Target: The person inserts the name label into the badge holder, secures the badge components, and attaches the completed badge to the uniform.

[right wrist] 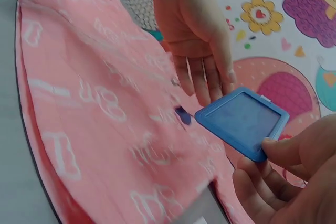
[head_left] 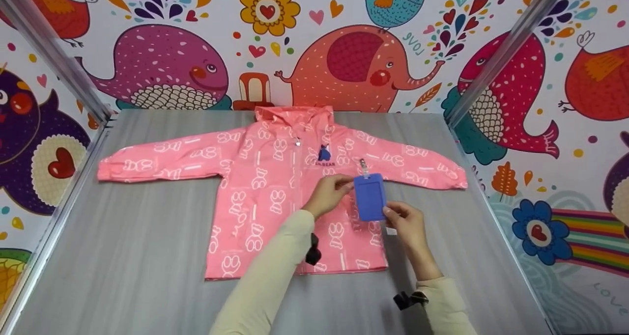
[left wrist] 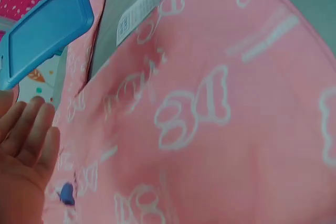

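Observation:
A blue badge holder (head_left: 370, 197) with a clear strap and metal clip (head_left: 363, 164) at its top is held above a pink hooded child's jacket. My right hand (head_left: 407, 222) pinches its lower right corner between thumb and fingers, seen closely in the right wrist view (right wrist: 294, 177). The left hand (head_left: 328, 196) is at the holder's upper left edge. Its fingers look loosely extended in the left wrist view (left wrist: 23, 156); whether the thumb touches the holder is unclear. The jacket (head_left: 275, 192) lies spread with both sleeves out, a dark blue bear print (head_left: 324, 153) on its chest.
The grey tabletop (head_left: 137, 246) extends around the jacket. Behind it stands a wall (head_left: 304, 11) printed with cartoon animals, with metal frame posts (head_left: 511, 55) at the corners. A white label (left wrist: 139, 11) sticks out from the jacket's side.

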Available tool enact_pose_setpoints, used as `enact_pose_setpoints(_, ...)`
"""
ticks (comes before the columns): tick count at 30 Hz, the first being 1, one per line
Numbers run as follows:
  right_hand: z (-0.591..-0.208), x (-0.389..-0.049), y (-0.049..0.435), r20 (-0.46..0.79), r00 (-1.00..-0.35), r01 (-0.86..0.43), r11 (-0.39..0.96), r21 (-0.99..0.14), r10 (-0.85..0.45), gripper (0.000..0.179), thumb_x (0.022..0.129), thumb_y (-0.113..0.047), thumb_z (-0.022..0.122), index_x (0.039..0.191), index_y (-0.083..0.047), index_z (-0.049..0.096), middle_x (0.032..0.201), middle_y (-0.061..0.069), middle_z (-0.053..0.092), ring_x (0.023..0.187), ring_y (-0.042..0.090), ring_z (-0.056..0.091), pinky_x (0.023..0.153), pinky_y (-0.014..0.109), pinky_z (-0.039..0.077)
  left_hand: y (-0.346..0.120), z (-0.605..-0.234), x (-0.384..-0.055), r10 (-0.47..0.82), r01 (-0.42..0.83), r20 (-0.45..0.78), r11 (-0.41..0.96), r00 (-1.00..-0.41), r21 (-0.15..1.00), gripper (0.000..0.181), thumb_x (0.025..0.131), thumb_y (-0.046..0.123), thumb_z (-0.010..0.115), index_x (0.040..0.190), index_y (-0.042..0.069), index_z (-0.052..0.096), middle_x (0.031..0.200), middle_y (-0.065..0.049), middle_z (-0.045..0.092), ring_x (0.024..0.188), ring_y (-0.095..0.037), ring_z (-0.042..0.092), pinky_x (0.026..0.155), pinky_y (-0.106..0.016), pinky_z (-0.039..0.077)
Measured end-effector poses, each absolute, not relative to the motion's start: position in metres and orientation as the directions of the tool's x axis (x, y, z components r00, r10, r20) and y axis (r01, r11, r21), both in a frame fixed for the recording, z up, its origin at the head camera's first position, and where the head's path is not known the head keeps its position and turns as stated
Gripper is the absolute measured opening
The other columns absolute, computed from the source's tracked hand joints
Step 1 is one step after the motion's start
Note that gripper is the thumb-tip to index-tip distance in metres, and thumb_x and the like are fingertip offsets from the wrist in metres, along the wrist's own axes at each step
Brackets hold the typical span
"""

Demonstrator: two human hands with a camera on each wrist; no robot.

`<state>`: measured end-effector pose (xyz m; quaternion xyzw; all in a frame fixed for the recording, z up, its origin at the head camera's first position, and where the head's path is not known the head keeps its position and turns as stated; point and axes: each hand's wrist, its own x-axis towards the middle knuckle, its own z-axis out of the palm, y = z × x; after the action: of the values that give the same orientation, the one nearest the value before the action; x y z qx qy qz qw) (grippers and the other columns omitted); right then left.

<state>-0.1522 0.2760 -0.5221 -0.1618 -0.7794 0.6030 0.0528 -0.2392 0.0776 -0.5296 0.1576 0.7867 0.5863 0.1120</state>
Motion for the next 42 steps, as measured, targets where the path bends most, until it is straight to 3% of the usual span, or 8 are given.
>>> enact_pose_setpoints(8, -0.535, -0.162, 0.238, -0.102, -0.969, 0.146, 0.191, -0.971, 0.226, 0.023, 0.088, 0.002, 0.067, 0.109, 0.012, 0.069, 0.079, 0.012, 0.071, 0.059, 0.011, 0.064, 0.060, 0.025, 0.059, 0.029, -0.532, -0.242, 0.316, 0.103, 0.044, 0.174, -0.948, 0.979, 0.023, 0.097, 0.008, 0.061, 0.116, 0.001, 0.071, 0.104, -0.020, 0.074, 0.094, -0.038, 0.072, 0.087, -0.047, 0.058)
enact_pose_setpoints(14, -0.544, -0.167, 0.214, -0.080, -0.992, 0.098, 0.202, -0.975, 0.096, 0.021, 0.086, 0.007, 0.066, 0.106, 0.012, 0.070, 0.089, 0.025, 0.071, 0.063, 0.012, 0.067, 0.064, 0.033, 0.062, -0.001, -0.533, -0.237, 0.278, 0.097, 0.040, 0.196, -0.960, 0.976, 0.019, 0.094, 0.009, 0.065, 0.110, 0.003, 0.073, 0.100, -0.017, 0.076, 0.088, -0.030, 0.073, 0.081, -0.033, 0.060)
enact_pose_setpoints(22, -0.551, -0.173, 0.182, -0.092, -0.994, 0.075, 0.263, -0.962, -0.053, 0.023, 0.082, 0.009, 0.068, 0.105, 0.012, 0.069, 0.091, 0.028, 0.069, 0.067, 0.011, 0.065, 0.067, 0.030, 0.062, -0.037, -0.540, -0.228, 0.202, 0.075, 0.044, 0.146, -0.978, 0.987, 0.018, 0.093, 0.008, 0.067, 0.108, 0.000, 0.072, 0.095, -0.018, 0.074, 0.078, -0.025, 0.073, 0.073, -0.031, 0.060)
enact_pose_setpoints(26, -0.554, -0.174, 0.170, -0.083, -0.988, 0.041, 0.288, -0.957, -0.133, 0.022, 0.082, 0.012, 0.066, 0.103, 0.014, 0.067, 0.090, 0.032, 0.068, 0.069, 0.016, 0.066, 0.069, 0.039, 0.063, -0.049, -0.541, -0.223, 0.165, 0.065, 0.038, 0.165, -0.986, 0.984, 0.017, 0.092, 0.009, 0.067, 0.107, 0.002, 0.073, 0.093, -0.016, 0.074, 0.074, -0.021, 0.071, 0.068, -0.026, 0.058)
enact_pose_setpoints(30, -0.558, -0.175, 0.164, -0.094, -0.983, 0.047, 0.274, -0.961, -0.161, 0.020, 0.081, 0.013, 0.065, 0.102, 0.013, 0.067, 0.088, 0.032, 0.068, 0.070, 0.017, 0.067, 0.071, 0.043, 0.063, -0.055, -0.542, -0.220, 0.150, 0.058, 0.029, 0.194, -0.988, 0.979, 0.016, 0.092, 0.008, 0.068, 0.105, 0.001, 0.073, 0.091, -0.016, 0.074, 0.072, -0.019, 0.071, 0.066, -0.024, 0.057)
enact_pose_setpoints(36, -0.554, -0.178, 0.163, -0.104, -0.978, 0.042, 0.319, -0.947, -0.180, 0.025, 0.080, 0.009, 0.069, 0.106, 0.006, 0.069, 0.089, 0.026, 0.071, 0.072, 0.012, 0.067, 0.071, 0.032, 0.062, -0.059, -0.539, -0.218, 0.150, 0.069, 0.039, 0.198, -0.988, 0.978, 0.016, 0.091, 0.006, 0.069, 0.104, 0.000, 0.073, 0.092, -0.018, 0.074, 0.071, -0.018, 0.070, 0.066, -0.024, 0.058)
enact_pose_setpoints(39, -0.546, -0.184, 0.165, -0.111, -0.973, 0.034, 0.354, -0.934, -0.201, 0.029, 0.082, 0.008, 0.069, 0.111, 0.005, 0.068, 0.093, 0.027, 0.072, 0.077, 0.019, 0.069, 0.074, 0.031, 0.061, -0.062, -0.538, -0.217, 0.155, 0.083, 0.051, 0.211, -0.987, 0.974, 0.015, 0.090, 0.007, 0.069, 0.104, 0.001, 0.074, 0.093, -0.018, 0.075, 0.071, -0.014, 0.069, 0.067, -0.023, 0.058)
enact_pose_setpoints(42, -0.534, -0.196, 0.166, -0.126, -0.970, 0.051, 0.336, -0.941, -0.205, 0.029, 0.087, 0.008, 0.063, 0.116, 0.007, 0.065, 0.097, 0.028, 0.071, 0.084, 0.027, 0.071, 0.081, 0.038, 0.061, -0.065, -0.537, -0.214, 0.161, 0.100, 0.063, 0.238, -0.985, 0.966, 0.014, 0.090, 0.008, 0.069, 0.103, 0.004, 0.074, 0.092, -0.016, 0.075, 0.070, -0.012, 0.068, 0.067, -0.022, 0.058)
